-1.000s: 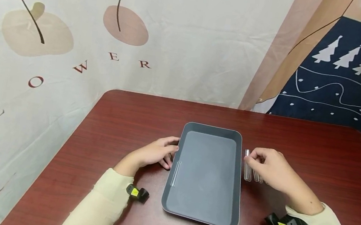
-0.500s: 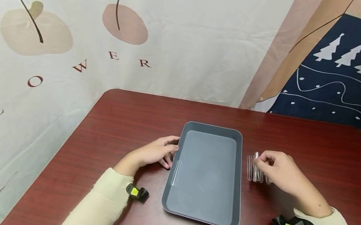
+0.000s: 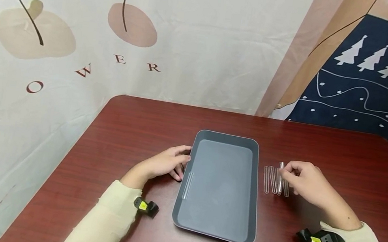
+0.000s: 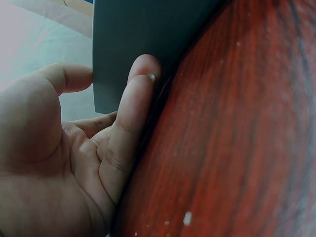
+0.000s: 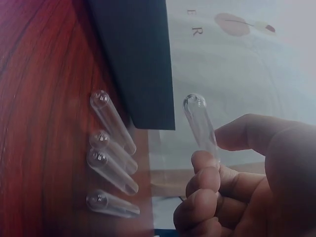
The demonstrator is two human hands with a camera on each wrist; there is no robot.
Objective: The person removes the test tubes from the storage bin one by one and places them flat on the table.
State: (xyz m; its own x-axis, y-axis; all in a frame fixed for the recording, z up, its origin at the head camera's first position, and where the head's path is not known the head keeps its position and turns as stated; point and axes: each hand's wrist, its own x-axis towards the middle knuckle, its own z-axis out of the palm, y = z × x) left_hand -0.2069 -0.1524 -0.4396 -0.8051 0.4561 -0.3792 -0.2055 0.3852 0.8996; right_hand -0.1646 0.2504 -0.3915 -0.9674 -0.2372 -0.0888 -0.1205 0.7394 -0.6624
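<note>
With the fingers (image 5: 201,178) of the right hand (image 3: 307,184), pinches one clear tube (image 5: 199,116) between thumb and index, parted only by the thickness of it. Curls the remaining fingers beside this pinch, with nothing else to see in them. Holds nearer to the far end and leaves the rounded end free, on the side of the wrist. Appears lifted above the counter (image 3: 141,130), to the right of the grey tray (image 3: 215,222) and apart from its wall.

With the left hand (image 3: 166,164), only touches the tray from the left side: sets the thumb on the rim and rests the fingers, somewhat apart, against the outer wall, without gripping.

Near the right hand, shows four more tubes (image 5: 113,123) lying side by side on the counter. Inside the tray, shows one lone tube (image 3: 188,185) along the left wall.

Should handle as light and stiff, smooth and therefore rather slippery, and ready to roll because of the round shape. Hard to tell in the dim wrist view whether made of glass or plastic; better to treat as fragile. Take hold around the middle of the body, with thumb and index from above, using gentle pressure and avoiding neighbours so close.
</note>
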